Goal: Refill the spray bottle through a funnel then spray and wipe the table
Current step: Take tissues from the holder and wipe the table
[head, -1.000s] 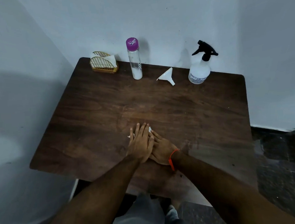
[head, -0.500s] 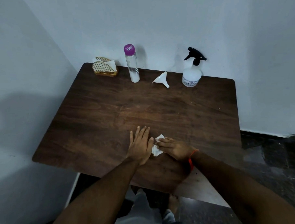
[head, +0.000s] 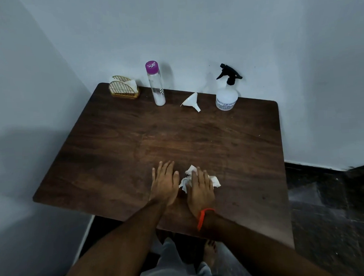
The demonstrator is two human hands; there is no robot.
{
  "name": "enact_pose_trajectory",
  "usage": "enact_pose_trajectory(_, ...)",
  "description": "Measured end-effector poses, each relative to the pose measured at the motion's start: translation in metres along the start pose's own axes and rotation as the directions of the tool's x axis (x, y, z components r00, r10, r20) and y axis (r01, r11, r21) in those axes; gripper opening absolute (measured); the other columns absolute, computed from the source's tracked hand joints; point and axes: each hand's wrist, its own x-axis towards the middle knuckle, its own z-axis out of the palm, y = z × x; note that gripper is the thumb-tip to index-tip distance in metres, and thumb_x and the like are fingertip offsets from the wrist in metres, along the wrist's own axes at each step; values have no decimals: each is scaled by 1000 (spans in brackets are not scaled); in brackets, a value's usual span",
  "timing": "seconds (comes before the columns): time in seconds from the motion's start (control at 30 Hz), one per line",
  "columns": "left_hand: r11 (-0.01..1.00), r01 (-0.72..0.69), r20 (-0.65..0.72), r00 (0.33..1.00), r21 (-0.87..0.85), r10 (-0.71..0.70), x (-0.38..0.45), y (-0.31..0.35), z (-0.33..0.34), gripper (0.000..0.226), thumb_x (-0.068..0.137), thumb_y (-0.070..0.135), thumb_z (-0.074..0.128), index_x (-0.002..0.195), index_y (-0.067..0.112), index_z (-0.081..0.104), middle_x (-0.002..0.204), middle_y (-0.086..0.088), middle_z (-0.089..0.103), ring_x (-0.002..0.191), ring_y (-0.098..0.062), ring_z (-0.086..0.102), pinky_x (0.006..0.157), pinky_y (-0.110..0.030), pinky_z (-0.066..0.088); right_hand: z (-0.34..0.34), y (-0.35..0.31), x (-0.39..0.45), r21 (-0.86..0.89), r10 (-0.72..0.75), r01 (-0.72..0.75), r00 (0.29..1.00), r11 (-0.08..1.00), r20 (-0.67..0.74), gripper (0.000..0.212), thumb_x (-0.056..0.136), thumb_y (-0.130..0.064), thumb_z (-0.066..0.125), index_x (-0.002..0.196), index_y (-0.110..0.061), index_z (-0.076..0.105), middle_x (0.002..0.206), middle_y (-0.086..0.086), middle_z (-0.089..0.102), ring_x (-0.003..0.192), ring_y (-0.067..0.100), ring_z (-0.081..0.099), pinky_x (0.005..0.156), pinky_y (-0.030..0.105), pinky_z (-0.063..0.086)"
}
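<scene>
While the right hand (head: 200,188) presses a tissue (head: 215,181) flat-fingered on the table (head: 229,140) and the left hand (head: 165,183) rests spread, wiping seems underway; bottle (head: 226,95) and funnel (head: 191,102) stand aside, refill apparently done.

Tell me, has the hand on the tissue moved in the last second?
Yes. The right hand, pressing the crumpled tissue, slid rightward off the left hand, which rests flat on the table.
</scene>
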Motion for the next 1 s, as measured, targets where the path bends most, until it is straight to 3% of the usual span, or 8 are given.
enact_pose_trajectory(0.07, 999, -45, 44, 998, 24, 44, -1, 0, 1, 75, 90, 51, 6, 150, 16, 34, 158, 0, 31, 151, -15, 9, 121, -34, -4, 14, -5, -8, -38, 82, -81, 996, 996, 31, 63, 95, -40, 31, 146, -4, 38, 154, 20, 35, 143, 37, 33, 117, 51, 27)
enact_pose_trajectory(0.13, 995, -91, 93, 992, 38, 88, -4, 0, 3, 67, 95, 45, 12, 151, 15, 31, 160, -1, 27, 151, -14, 7, 121, -33, -5, 20, -13, -11, -85, 127, -124, 992, 989, 24, 66, 94, -40, 30, 148, -2, 34, 157, 22, 28, 146, 39, 24, 118, 51, 15)
enact_pose_trajectory(0.33, 991, -132, 66, 989, 4, 132, -16, -16, 4, 70, 92, 48, 11, 149, 15, 35, 157, -1, 32, 150, -15, 11, 121, -34, -4, 19, -18, -15, -158, 146, -149, 989, 976, -29, 72, 95, -47, 38, 152, -6, 26, 160, 22, 18, 149, 41, 13, 119, 56, 5)
enact_pose_trajectory(0.53, 992, -123, 50, 991, 8, 122, -8, -36, -4, 69, 92, 48, 13, 148, 15, 38, 157, 0, 34, 150, -15, 12, 122, -37, -1, 35, -31, -9, -82, 255, -253, 966, 964, 26, 65, 95, -36, 36, 146, 4, 34, 156, 27, 25, 146, 42, 21, 117, 59, 15)
enact_pose_trajectory(0.67, 997, -79, 48, 996, -24, 80, 0, -49, -12, 69, 92, 48, 11, 148, 16, 37, 157, 0, 32, 150, -13, 10, 123, -38, -1, 49, -61, 2, -108, 111, -102, 990, 989, 83, 66, 94, -36, 31, 148, 2, 33, 156, 27, 26, 146, 42, 23, 116, 57, 13)
enact_pose_trajectory(0.87, 998, -22, 14, 1000, -56, 23, 13, -67, -28, 64, 95, 46, 16, 147, 16, 39, 156, 1, 34, 150, -13, 13, 122, -37, -1, 65, -85, 26, -163, -75, 100, 985, 982, 155, 80, 93, -43, 45, 154, -3, 12, 160, 25, 9, 149, 42, 7, 118, 57, 4)
enact_pose_trajectory(1.0, 998, -21, 2, 1000, -65, 22, 17, -80, -38, 67, 93, 48, 14, 147, 17, 40, 156, 1, 35, 150, -13, 13, 122, -38, 0, 68, -105, 44, -145, -223, 252, 956, 957, 193, 75, 91, -47, 34, 150, -6, 16, 156, 24, 27, 145, 42, 24, 115, 61, 23)
